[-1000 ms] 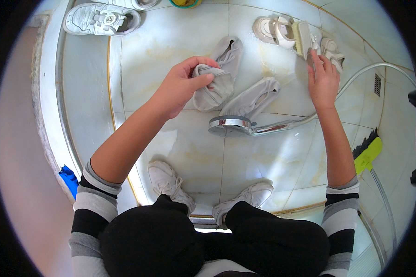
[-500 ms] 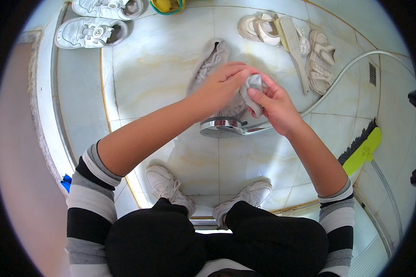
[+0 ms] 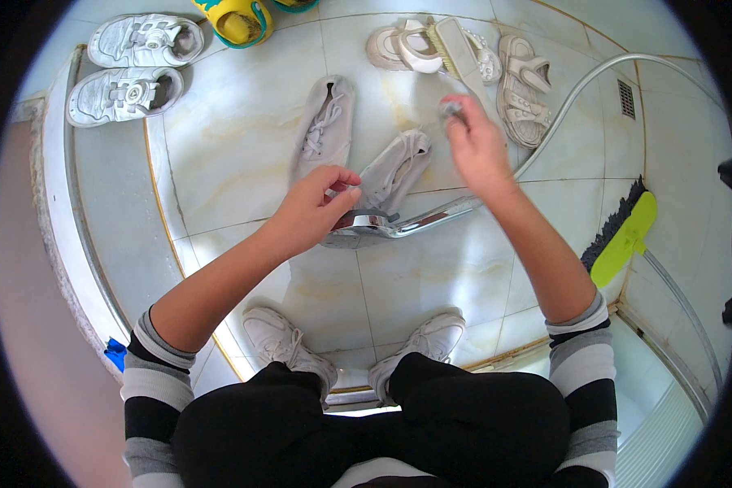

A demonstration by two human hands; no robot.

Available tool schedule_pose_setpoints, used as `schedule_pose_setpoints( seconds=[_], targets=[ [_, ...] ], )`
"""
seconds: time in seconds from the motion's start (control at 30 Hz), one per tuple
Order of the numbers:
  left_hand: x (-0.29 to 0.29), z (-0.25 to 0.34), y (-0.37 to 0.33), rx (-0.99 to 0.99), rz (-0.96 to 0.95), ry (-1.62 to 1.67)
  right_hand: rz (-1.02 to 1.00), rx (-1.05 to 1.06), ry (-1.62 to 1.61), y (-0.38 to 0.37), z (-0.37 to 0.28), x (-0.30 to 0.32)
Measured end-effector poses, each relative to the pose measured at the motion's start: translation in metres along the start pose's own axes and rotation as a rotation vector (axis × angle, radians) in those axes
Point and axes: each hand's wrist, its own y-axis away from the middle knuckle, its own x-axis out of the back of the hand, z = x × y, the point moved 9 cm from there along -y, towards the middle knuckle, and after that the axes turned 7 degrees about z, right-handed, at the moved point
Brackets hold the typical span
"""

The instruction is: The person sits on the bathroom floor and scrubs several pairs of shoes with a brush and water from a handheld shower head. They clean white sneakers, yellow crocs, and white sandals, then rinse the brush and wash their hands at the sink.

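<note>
Two white lace-up canvas shoes lie on the wet tiles: a left one (image 3: pixel 327 126) and a smaller-looking right one (image 3: pixel 396 169) at a slant. Over the heel area of these shoes, my left hand (image 3: pixel 317 207) hangs with fingers loosely bent and thumb apart, holding nothing I can see. Just below it is a chrome shower head (image 3: pixel 362 229) with its handle pointing right. Farther right, my right hand (image 3: pixel 480 150) is closed on a crumpled grey-white cloth (image 3: pixel 449 110), blurred and mostly covered by the fingers.
A scrub brush (image 3: pixel 455 50) rests on one pale sandal (image 3: pixel 389 50); its mate (image 3: pixel 522 98) lies beside it. A shower hose (image 3: pixel 581 85) curves along the right. White sneakers (image 3: pixel 130 93) and yellow clogs (image 3: pixel 240 24) stand far left. A green broom (image 3: pixel 626 240) leans at right.
My hands have parted: the left moved down and left, the right carried the cloth up and right. Both canvas shoes now show more fully. The whole view has shifted a little.
</note>
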Motion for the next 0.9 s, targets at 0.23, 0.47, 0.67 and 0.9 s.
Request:
schedule_pose_setpoints(
  seconds=[0.23, 0.47, 0.67, 0.9],
  targets=[
    [0.011, 0.016, 0.016, -0.311, 0.061, -0.343, 0.363, 0.183, 0.392, -0.032, 0.025, 0.07],
    [0.013, 0.011, 0.03, -0.335, 0.049, -0.598, 0.274, 0.577, 0.376, 0.024, -0.044, 0.039],
    [0.041, 0.022, 0.008, -0.535, 0.244, -0.799, -0.292, 0.549, 0.147, 0.099, -0.075, -0.037],
    [0.027, 0.042, -0.022, -0.971, 0.446, -1.282, -0.199, 0.397, 0.077, 0.07, -0.042, -0.044]
  ],
)
